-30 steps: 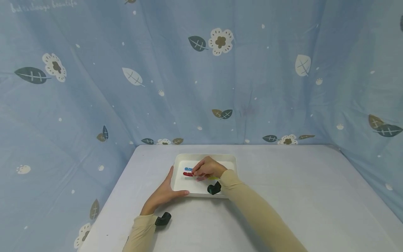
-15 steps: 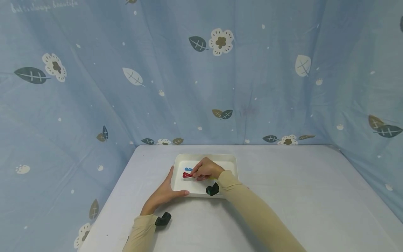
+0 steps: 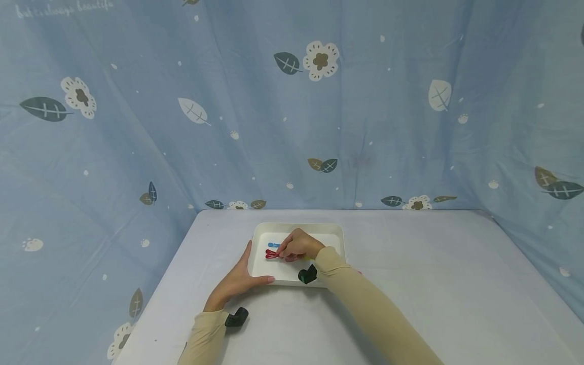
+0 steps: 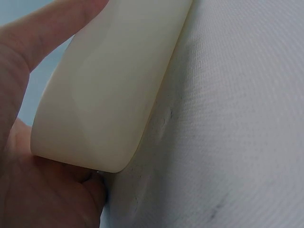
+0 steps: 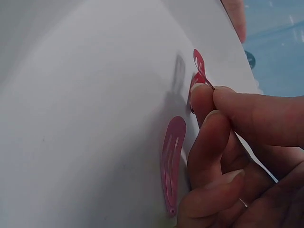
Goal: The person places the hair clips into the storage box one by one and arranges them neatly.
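Observation:
My left hand [image 3: 239, 279] holds the white tray [image 3: 297, 282] at its near left corner, thumb along the front rim and fingers by the left wall. Over the tray, my right hand [image 3: 300, 246] pinches a red snap hair clip [image 3: 271, 254] between thumb and forefinger. Two red lobes of it spread in a V toward the left. A blue hair clip [image 3: 273, 245] lies just behind it, partly covered by the fingers. In the right wrist view a pink snap clip [image 5: 173, 156] lies on the tray floor beside the curled fingers. Something yellow [image 3: 307, 258] shows under the right hand.
The tray's raised rim [image 3: 298, 224] surrounds the clips on the white-covered table [image 3: 410, 274]. A small pink bit [image 3: 360, 272] peeks out beside the right sleeve. A blue patterned curtain [image 3: 255, 101] hangs behind. A black camera mount sits on each wrist.
The red clip's end, a narrow single shape at first, has spread into two lobes. My right hand has shifted very slightly; my left hand keeps its place on the tray.

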Tool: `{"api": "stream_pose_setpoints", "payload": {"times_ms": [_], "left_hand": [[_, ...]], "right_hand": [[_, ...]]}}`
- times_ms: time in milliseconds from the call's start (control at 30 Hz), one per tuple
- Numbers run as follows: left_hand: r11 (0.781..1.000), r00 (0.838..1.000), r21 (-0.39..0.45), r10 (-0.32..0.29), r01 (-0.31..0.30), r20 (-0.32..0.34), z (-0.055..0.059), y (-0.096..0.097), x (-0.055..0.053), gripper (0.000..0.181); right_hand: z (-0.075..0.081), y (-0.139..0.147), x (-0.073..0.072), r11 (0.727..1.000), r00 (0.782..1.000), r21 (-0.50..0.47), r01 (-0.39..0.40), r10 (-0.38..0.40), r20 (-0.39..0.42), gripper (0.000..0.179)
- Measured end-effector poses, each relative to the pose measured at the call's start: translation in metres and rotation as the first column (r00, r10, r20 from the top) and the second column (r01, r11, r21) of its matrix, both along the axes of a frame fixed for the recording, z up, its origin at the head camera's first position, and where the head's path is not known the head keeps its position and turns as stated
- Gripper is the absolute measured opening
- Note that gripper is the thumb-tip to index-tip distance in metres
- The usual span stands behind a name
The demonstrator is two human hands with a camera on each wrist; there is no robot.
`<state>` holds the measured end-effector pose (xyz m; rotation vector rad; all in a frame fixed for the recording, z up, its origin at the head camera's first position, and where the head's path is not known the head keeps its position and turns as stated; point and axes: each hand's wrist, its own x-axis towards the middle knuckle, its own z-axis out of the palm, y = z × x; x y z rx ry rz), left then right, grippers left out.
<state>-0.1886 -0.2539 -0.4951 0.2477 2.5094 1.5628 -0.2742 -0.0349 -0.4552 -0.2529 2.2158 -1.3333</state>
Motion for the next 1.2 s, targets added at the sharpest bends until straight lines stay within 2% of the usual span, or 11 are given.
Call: {"api": "stream_pose_setpoints", "payload": {"times_ms": [200,400,1200], "left_hand": [[1.0,1.0,-0.004,0.011,-0.011,0.009,0.0004,0.0003,0.0006,0.134],[1.0,1.0,-0.007,0.004,-0.004,-0.002,0.0008,0.0001,0.0007,0.135],[1.0,1.0,0.002,-0.004,0.004,-0.028,-0.0006,-0.0002,0.0004,0.133]], "right_hand": [[-0.0012,-0.0016,-0.0008,1.0,1.0,0.027,0.001,-0.001,-0.013,0.005],[0.0027,-0.0038,0.0044,0.997,0.999,0.074,0.009,-0.005,-0.052,0.006],[0.0069,-0.0072,0.0086,0.998,0.998,0.067,-0.001,0.005,-0.069,0.005]]}}
